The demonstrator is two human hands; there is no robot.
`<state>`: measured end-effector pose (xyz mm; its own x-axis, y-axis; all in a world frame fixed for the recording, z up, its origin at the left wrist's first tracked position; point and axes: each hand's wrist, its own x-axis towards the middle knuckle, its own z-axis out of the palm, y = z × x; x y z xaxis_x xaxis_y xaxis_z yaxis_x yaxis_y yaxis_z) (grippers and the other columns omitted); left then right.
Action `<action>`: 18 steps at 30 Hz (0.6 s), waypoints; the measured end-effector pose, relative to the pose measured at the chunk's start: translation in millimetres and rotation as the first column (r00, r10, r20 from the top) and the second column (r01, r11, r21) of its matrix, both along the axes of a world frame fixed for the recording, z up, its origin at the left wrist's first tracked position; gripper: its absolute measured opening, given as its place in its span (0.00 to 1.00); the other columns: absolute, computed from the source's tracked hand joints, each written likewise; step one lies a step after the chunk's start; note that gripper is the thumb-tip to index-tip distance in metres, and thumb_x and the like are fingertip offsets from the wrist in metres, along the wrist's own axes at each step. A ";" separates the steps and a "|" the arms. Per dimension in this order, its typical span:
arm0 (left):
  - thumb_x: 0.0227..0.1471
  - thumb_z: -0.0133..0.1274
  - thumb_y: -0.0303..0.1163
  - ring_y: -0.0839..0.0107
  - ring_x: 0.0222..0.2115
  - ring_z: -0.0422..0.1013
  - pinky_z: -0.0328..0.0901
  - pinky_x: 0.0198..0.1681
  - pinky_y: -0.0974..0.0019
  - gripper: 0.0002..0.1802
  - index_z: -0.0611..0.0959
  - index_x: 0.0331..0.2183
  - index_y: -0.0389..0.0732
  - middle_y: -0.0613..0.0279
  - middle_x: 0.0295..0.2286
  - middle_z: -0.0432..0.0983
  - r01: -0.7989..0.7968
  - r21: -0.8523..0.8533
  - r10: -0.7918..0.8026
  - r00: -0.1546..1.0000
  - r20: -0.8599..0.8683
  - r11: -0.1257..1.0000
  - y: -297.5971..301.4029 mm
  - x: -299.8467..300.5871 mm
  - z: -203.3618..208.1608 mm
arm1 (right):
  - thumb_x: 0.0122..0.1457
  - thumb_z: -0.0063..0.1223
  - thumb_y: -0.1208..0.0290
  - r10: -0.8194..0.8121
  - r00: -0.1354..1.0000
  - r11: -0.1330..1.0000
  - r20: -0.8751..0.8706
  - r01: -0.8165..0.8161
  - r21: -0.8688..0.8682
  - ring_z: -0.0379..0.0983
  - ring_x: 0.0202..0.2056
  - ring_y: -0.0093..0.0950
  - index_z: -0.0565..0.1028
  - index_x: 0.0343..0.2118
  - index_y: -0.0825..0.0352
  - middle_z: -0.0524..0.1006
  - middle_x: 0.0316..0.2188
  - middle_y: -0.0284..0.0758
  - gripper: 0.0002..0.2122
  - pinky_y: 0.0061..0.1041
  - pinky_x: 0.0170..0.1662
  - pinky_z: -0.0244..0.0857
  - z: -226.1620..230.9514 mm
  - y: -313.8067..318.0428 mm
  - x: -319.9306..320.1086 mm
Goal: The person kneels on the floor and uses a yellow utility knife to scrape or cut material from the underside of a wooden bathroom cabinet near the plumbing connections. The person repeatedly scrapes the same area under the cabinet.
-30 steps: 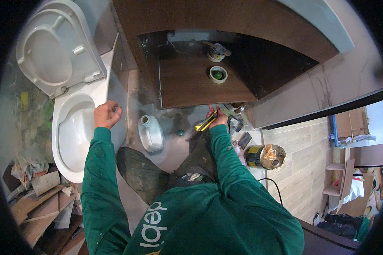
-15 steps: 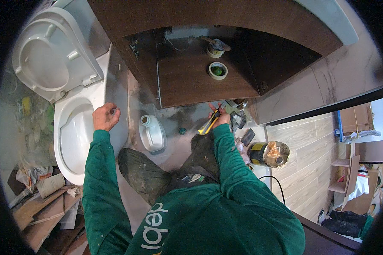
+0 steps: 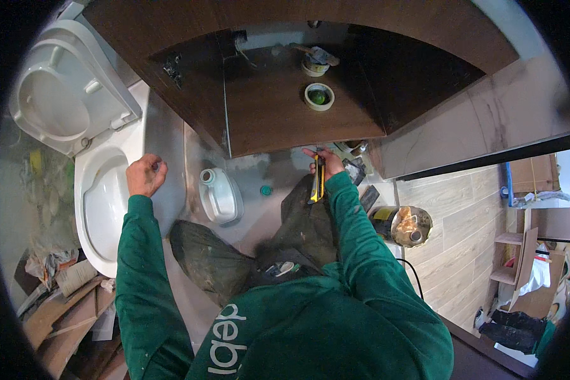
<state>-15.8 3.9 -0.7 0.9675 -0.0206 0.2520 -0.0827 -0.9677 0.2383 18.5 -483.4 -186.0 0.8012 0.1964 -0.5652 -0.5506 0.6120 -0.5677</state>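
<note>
Below the open dark-brown cabinet [image 3: 297, 120], at its lower front edge, a yellow and black utility knife [image 3: 316, 182] is lying lengthwise in the person's right hand [image 3: 323, 162], whose fingers are wrapping closed around the handle while the tool is pointing back along the green sleeve. Just beside that hand, some small dark tools [image 3: 356, 166] are resting on the grey floor. The left hand [image 3: 145, 175] is curling loosely, holding nothing, and is pressing on the rim of the white toilet bowl [image 3: 104, 209], whose lid [image 3: 66, 104] is standing raised. Between the two arms, a white plastic jug [image 3: 220, 195] is lying on the floor with a small teal cap [image 3: 266, 189] near it. Inside the cabinet, a roll of tape [image 3: 319, 97] is sitting on the shelf, and another roll is sitting just behind it. Right of the person, a round tin [image 3: 406, 225] is standing on wood-look flooring, while cardboard scraps [image 3: 63, 304] are piling beside the toilet.
</note>
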 end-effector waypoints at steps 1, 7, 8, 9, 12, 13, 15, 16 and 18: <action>0.41 0.58 0.38 0.59 0.23 0.75 0.69 0.30 0.60 0.10 0.83 0.26 0.44 0.58 0.22 0.78 0.005 0.003 -0.005 1.000 -0.006 1.000 -0.3 0.1 0.3 | 0.62 0.34 0.74 -0.001 1.000 1.000 -0.011 0.001 -0.022 0.68 0.20 0.32 0.57 0.50 0.55 0.74 0.48 0.50 0.13 0.29 0.23 0.67 -1.9 4.7 1.8; 0.41 0.58 0.38 0.59 0.24 0.75 0.69 0.30 0.60 0.09 0.83 0.26 0.44 0.59 0.22 0.78 -0.008 -0.019 0.008 1.000 -0.008 1.000 -1.7 -2.4 2.3 | 0.62 0.37 0.74 0.131 0.990 0.991 -0.047 -0.129 0.039 0.67 0.18 0.32 0.58 0.44 0.57 0.74 0.48 0.48 0.09 0.29 0.21 0.67 -6.6 57.5 10.0; 0.41 0.58 0.38 0.59 0.24 0.76 0.69 0.31 0.60 0.09 0.83 0.26 0.44 0.60 0.23 0.78 -0.013 -0.029 0.013 1.000 -0.009 0.999 -1.1 -2.4 2.6 | 0.62 0.37 0.74 0.146 0.988 0.989 -0.058 -0.145 0.028 0.67 0.18 0.32 0.57 0.44 0.58 0.75 0.47 0.48 0.09 0.29 0.21 0.67 -6.4 70.4 8.7; 0.41 0.58 0.38 0.59 0.24 0.76 0.69 0.31 0.60 0.09 0.83 0.26 0.44 0.60 0.23 0.78 -0.006 -0.020 0.006 1.000 0.005 1.000 -0.3 -1.5 2.9 | 0.62 0.37 0.74 0.164 0.985 0.986 -0.059 -0.162 0.028 0.68 0.18 0.32 0.57 0.43 0.58 0.75 0.47 0.48 0.08 0.29 0.21 0.67 -5.4 81.6 8.8; 0.41 0.58 0.39 0.59 0.25 0.76 0.70 0.31 0.60 0.10 0.83 0.25 0.44 0.60 0.23 0.79 0.006 -0.010 -0.006 1.000 0.005 1.000 0.7 -2.7 2.1 | 0.63 0.35 0.73 0.121 0.990 0.992 -0.076 -0.117 0.046 0.67 0.18 0.32 0.58 0.43 0.60 0.75 0.47 0.48 0.06 0.29 0.21 0.67 -1.7 90.5 0.5; 0.41 0.58 0.39 0.59 0.25 0.76 0.70 0.31 0.60 0.10 0.83 0.26 0.44 0.59 0.23 0.79 0.003 -0.007 -0.003 1.000 -0.006 1.000 0.8 -2.1 1.9 | 0.63 0.34 0.73 0.093 0.993 0.995 -0.070 -0.089 0.050 0.67 0.18 0.32 0.59 0.42 0.59 0.75 0.47 0.48 0.06 0.29 0.21 0.67 -0.3 86.0 -1.1; 0.42 0.57 0.39 0.59 0.25 0.76 0.70 0.32 0.60 0.10 0.83 0.26 0.44 0.59 0.23 0.79 -0.012 0.005 0.012 1.000 -0.018 1.000 0.7 -0.6 1.5 | 0.64 0.34 0.73 0.044 0.997 0.995 -0.060 -0.039 0.087 0.68 0.19 0.32 0.59 0.43 0.59 0.75 0.47 0.47 0.06 0.29 0.21 0.67 1.8 67.7 -3.3; 0.42 0.57 0.39 0.59 0.25 0.76 0.70 0.32 0.60 0.10 0.83 0.26 0.43 0.59 0.24 0.79 -0.022 0.013 0.023 1.000 -0.021 1.000 0.4 -0.2 0.8 | 0.64 0.34 0.73 0.017 0.999 0.993 -0.052 -0.011 0.118 0.68 0.19 0.32 0.59 0.43 0.58 0.75 0.47 0.47 0.06 0.29 0.21 0.67 1.6 59.3 -5.2; 0.42 0.57 0.39 0.59 0.25 0.76 0.70 0.32 0.60 0.10 0.83 0.26 0.43 0.58 0.24 0.79 -0.029 0.025 0.030 0.999 -0.026 0.999 -0.2 0.1 0.3 | 0.64 0.33 0.73 0.072 0.997 0.993 -0.020 -0.070 0.098 0.68 0.20 0.32 0.57 0.44 0.57 0.75 0.47 0.47 0.07 0.30 0.22 0.67 0.4 48.8 -6.8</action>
